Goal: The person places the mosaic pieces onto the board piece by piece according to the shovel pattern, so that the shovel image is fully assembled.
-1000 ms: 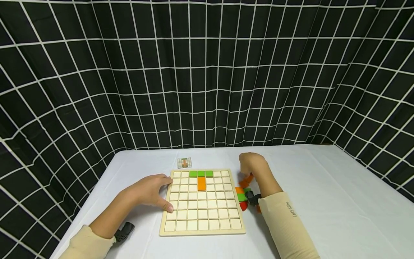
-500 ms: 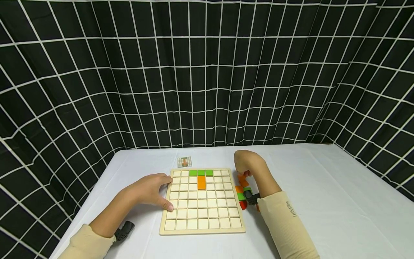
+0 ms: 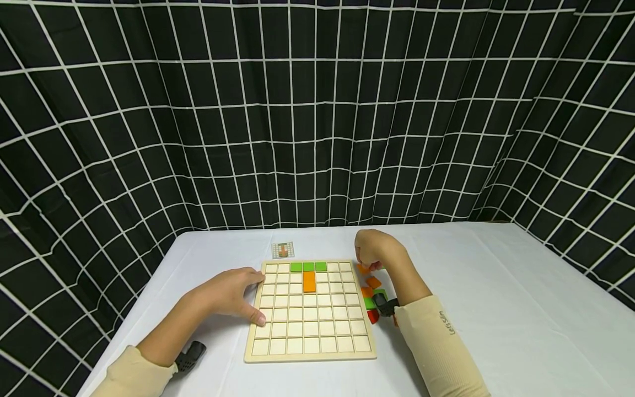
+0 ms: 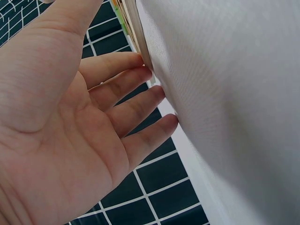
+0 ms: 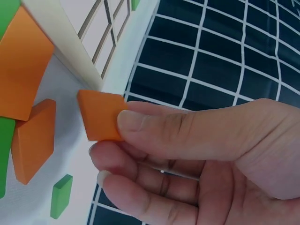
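Note:
A square wooden grid board (image 3: pixel 302 314) lies on the table. Three green tiles (image 3: pixel 308 267) sit side by side in its far row, with an orange rectangle (image 3: pixel 309 282) below the middle one. My left hand (image 3: pixel 225 292) rests at the board's left edge, thumb on the rim and fingers fairly straight in the left wrist view. Just off the board's far right corner, my right hand (image 3: pixel 374 248) pinches a small orange tile (image 5: pixel 101 115) between thumb and fingers. The tile's far side is hidden by the fingers.
Loose orange, green and red pieces (image 3: pixel 367 292) lie along the board's right side, partly under the right wrist's black camera (image 3: pixel 383 304). A small pattern card (image 3: pixel 283 250) lies behind the board. Black grid curtains (image 3: pixel 317 138) surround the white table (image 3: pixel 496 309).
My right hand has shifted slightly left, closer to the board's far right corner, and an orange tile now shows beneath its fingers. The left hand and board have stayed put.

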A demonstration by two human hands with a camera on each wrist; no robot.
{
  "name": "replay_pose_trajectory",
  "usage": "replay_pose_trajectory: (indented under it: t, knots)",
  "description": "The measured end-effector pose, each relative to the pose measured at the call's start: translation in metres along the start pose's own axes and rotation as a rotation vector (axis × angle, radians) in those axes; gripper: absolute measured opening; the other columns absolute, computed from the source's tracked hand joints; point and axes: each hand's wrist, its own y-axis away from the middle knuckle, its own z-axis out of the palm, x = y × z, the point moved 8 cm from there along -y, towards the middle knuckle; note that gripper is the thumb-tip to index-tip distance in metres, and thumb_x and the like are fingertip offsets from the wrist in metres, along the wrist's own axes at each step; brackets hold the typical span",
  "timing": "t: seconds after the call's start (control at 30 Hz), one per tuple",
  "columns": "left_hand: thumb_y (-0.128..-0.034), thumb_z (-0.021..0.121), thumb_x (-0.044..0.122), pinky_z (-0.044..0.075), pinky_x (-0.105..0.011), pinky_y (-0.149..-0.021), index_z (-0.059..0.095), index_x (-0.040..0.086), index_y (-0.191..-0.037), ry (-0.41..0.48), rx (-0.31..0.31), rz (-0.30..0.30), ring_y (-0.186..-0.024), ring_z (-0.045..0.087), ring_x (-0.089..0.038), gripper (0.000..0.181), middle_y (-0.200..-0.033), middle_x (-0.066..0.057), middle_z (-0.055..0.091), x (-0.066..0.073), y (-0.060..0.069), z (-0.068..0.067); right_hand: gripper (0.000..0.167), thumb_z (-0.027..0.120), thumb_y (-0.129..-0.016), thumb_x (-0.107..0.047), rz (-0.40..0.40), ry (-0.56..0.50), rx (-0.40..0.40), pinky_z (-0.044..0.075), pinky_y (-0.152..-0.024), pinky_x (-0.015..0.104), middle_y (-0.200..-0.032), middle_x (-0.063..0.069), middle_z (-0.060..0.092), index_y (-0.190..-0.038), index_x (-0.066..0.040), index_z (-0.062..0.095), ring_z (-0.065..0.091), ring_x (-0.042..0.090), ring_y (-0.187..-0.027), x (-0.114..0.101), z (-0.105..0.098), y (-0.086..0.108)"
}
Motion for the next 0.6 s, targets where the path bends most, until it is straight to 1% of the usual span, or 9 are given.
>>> replay_pose_trajectory:
  t: [0.23, 0.37, 0.6]
  knots:
    - [-0.0598, 0.090, 0.059, 0.041, -0.050, -0.107, 0.060, 0.001, -0.133, -0.009, 0.000, -0.004, -0.127, 0.053, -0.033, 0.098, -0.133, -0.012, 0.060, -0.0004, 0.0004, -0.0002, 0.017, 0.066, -0.082, 0.015, -0.031, -0.006, 0.007, 0.059, -0.063, 0.035, -0.075, 0.012, 0.065, -0.083, -0.002, 0.070, 0.065, 0.025, -0.062, -0.0043, -0.0004, 0.0014]
    - [-0.0597, 0.091, 0.058, 0.041, -0.050, -0.107, 0.061, 0.001, -0.132, -0.006, 0.002, -0.001, -0.127, 0.053, -0.033, 0.097, -0.132, -0.012, 0.061, -0.0001, 0.0005, -0.0003, 0.018, 0.064, -0.082, 0.015, -0.036, -0.011, 0.014, 0.059, -0.063, 0.035, -0.076, 0.012, 0.064, -0.083, -0.002, 0.069, 0.065, 0.025, -0.063, -0.0053, 0.0005, -0.0001]
    - [-0.0595, 0.091, 0.058, 0.041, -0.050, -0.106, 0.061, 0.001, -0.132, -0.003, 0.003, 0.004, -0.126, 0.054, -0.033, 0.097, -0.132, -0.012, 0.061, -0.0006, 0.0002, 0.0004, 0.018, 0.063, -0.082, 0.015, -0.054, 0.000, 0.031, 0.059, -0.061, 0.033, -0.072, 0.012, 0.064, -0.081, -0.002, 0.069, 0.064, 0.024, -0.061, -0.0078, 0.0030, -0.0028]
